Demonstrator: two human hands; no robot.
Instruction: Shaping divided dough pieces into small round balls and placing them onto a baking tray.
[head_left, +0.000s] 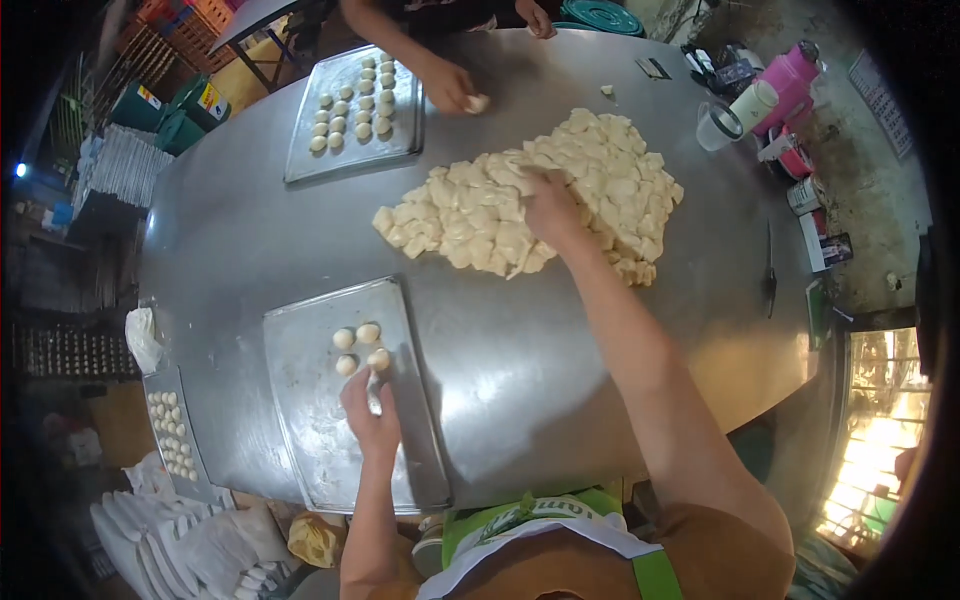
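My left hand [372,415] reaches over a metal tray [300,400], thumb and fingers apart. Its fingertips are at a round dough ball [378,359], which sits beside three other dough balls [344,338]. To the right, my right hand [552,208] is down on a wide heap of cut dough pieces [480,215]. Those fingers are bent toward the dough and slightly blurred, so I cannot see whether a piece is between them. Across the table, another person's hand [448,88] is at a small dough piece [477,103].
Rows of dough balls fill part of a second tray [355,165] at the far left. A knife [770,270] lies near the table's right edge, below a clear plastic cup [718,127] and a pink jug [788,85]. Another tray of dough balls [172,435] stands off the left edge.
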